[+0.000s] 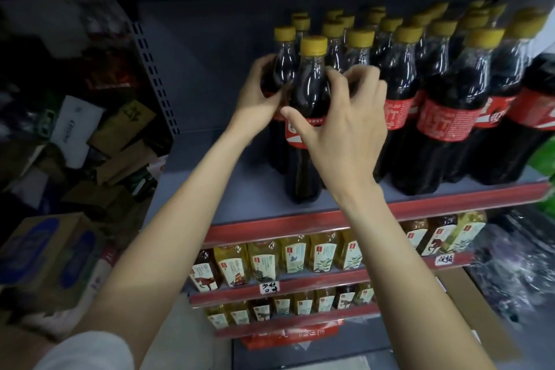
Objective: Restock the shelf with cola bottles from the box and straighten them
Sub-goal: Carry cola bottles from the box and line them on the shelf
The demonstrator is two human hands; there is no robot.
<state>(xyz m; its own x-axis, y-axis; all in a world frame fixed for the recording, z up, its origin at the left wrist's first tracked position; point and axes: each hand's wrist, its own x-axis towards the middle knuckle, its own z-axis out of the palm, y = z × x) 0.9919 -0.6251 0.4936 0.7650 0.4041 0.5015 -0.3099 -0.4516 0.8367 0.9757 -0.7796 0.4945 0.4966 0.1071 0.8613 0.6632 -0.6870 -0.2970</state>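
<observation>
Several cola bottles with yellow caps and red labels stand in rows on the grey shelf (375, 204). At the left end of the rows, the front cola bottle (307, 90) stands upright near the shelf's red front edge. My right hand (342, 117) wraps around its shoulder and label, thumb across the front. My left hand (258, 96) grips the neighbouring cola bottle (280, 69) just behind and to the left. The left part of the shelf is bare. The box is not identifiable in view.
Below the cola shelf run two shelves of yellow and brown tea bottles (294, 255) with red price rails. Left of the upright lies a heap of cartons (99, 141) and a blue-printed box (45, 252). Plastic-wrapped goods (516, 264) sit at the right.
</observation>
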